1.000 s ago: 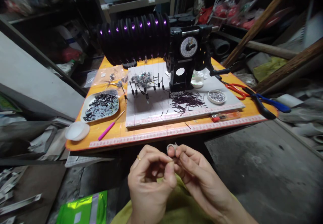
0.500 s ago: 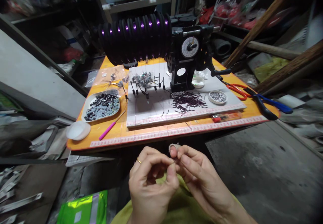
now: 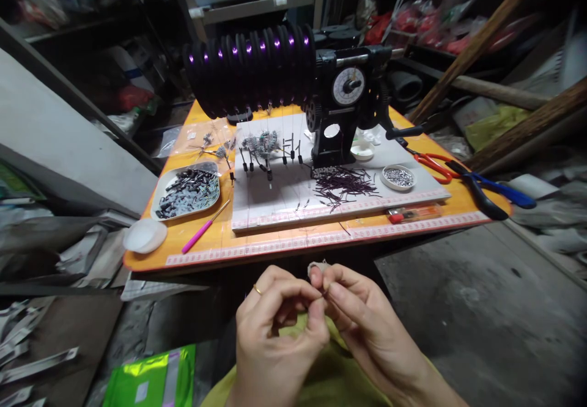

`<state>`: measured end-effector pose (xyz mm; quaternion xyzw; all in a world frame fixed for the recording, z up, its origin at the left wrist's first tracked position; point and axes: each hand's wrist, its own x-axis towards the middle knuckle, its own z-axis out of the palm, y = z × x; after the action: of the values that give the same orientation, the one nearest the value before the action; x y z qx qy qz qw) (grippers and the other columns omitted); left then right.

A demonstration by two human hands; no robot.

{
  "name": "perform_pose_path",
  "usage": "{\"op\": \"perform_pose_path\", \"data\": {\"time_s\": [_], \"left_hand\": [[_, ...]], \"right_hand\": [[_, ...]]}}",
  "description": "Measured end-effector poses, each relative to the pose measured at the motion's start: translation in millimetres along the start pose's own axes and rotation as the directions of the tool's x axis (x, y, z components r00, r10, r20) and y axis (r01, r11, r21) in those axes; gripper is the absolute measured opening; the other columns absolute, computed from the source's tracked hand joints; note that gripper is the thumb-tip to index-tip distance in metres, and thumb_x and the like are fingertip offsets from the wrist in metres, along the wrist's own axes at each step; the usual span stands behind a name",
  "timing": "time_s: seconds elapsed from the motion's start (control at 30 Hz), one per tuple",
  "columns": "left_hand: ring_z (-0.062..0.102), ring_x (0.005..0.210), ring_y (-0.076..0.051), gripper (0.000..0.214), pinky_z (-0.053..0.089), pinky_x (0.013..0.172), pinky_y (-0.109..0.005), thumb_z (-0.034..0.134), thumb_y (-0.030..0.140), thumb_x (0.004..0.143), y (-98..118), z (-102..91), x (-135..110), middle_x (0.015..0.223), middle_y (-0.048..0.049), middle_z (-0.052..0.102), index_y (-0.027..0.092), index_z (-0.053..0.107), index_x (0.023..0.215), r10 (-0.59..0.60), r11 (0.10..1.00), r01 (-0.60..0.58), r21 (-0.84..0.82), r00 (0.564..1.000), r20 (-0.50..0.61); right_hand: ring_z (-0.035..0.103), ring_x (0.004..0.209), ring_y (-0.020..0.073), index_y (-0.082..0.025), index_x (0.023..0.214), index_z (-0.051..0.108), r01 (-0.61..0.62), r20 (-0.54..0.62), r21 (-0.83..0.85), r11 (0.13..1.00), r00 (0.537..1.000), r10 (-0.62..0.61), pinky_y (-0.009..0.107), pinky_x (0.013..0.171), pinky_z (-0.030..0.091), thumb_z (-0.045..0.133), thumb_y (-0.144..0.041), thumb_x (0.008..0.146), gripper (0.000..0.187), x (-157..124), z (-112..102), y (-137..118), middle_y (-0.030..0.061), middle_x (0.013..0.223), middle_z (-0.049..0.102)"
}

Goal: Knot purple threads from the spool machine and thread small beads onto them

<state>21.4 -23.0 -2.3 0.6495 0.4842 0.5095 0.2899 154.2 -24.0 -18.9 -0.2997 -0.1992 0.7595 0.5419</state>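
My left hand and my right hand meet just below the front edge of the orange table. Both are pinched together at the fingertips on something too small to make out. A pale wrap covers my right forefinger tip. A ring sits on my left hand. On the table stands a black winding machine with purple-lit spools and a dial. Thin lines hang from it down to a white board.
A tray of dark small parts, a pink-handled tool and a white lid lie at the table's left. Dark purple sticks, a dish of beads, red scissors and blue pliers lie right. A green packet lies on the floor.
Both hands have drifted slightly right and down, still pinched together at the fingertips. The view has shifted a little; nothing on the table has moved.
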Motion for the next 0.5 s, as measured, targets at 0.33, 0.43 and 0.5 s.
{"op": "perform_pose_path", "data": {"time_s": [0.33,0.43,0.5], "left_hand": [[0.054,0.053,-0.008,0.019,0.042,0.043,-0.016,0.066,0.004,0.077,-3.5,1.4,-2.3,0.071,0.0028,0.056,0.021,0.061,0.081,0.132,0.991,-0.132,0.009,0.99,-0.045],[0.056,0.055,-0.009,0.019,0.043,0.043,-0.017,0.065,0.004,0.077,-4.1,1.4,-2.8,0.071,0.0029,0.056,0.022,0.061,0.081,0.138,0.99,-0.138,0.007,0.989,-0.048],[0.056,0.055,-0.009,0.02,0.043,0.043,-0.016,0.065,0.003,0.077,-4.3,1.4,-2.9,0.072,0.0032,0.056,0.022,0.06,0.082,0.142,0.99,-0.142,0.007,0.989,-0.048]], "right_hand": [[0.059,0.082,0.0098,-0.019,0.079,0.074,-0.01,0.013,-0.018,1.0,1.0,0.01,0.02,0.078,0.052,0.081,-0.028,0.079,0.011,-2.8,6.0,-2.4,0.0011,0.092,0.062],[0.059,0.082,0.0097,-0.019,0.08,0.074,-0.018,0.02,-0.005,1.0,1.0,0.018,0.02,0.078,0.052,0.081,-0.028,0.079,0.011,-3.1,5.8,-1.2,0.001,0.093,0.062],[0.059,0.082,0.0094,-0.019,0.08,0.074,-0.031,0.028,0.012,0.999,0.999,0.031,0.02,0.079,0.052,0.081,-0.028,0.08,0.011,-3.0,5.1,-0.5,0.0008,0.094,0.062]]}}
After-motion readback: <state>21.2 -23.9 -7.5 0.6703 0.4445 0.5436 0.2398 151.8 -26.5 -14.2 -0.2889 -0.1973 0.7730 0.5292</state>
